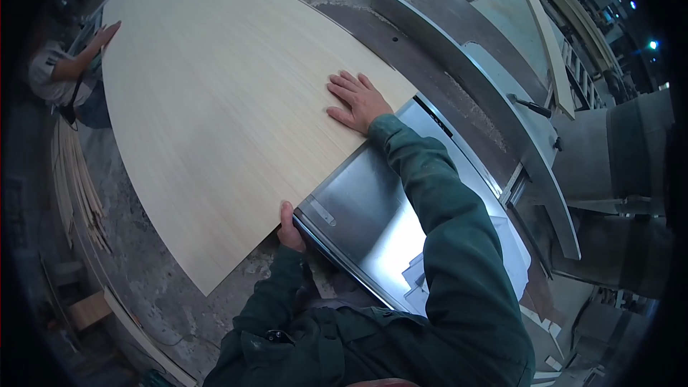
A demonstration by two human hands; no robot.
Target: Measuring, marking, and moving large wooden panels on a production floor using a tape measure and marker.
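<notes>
A large pale wood-grain panel (222,100) lies across a machine table and reaches out past its left side. My right hand (356,102) rests flat on the panel near its right-hand end, fingers spread. At the panel's near edge, beside the corner of the shiny metal sliding table (365,201), my left hand (289,228) grips with the thumb up; its other fingers are mostly hidden below. On the far left, another person's hand (109,34) touches the panel's opposite edge.
A long grey metal fence (473,93) runs along the right of the table, with a black-handled lever (532,106) on it. White papers (510,254) lie by my right forearm. Thin wood strips (75,179) are stacked at left, and a board (545,39) leans at upper right.
</notes>
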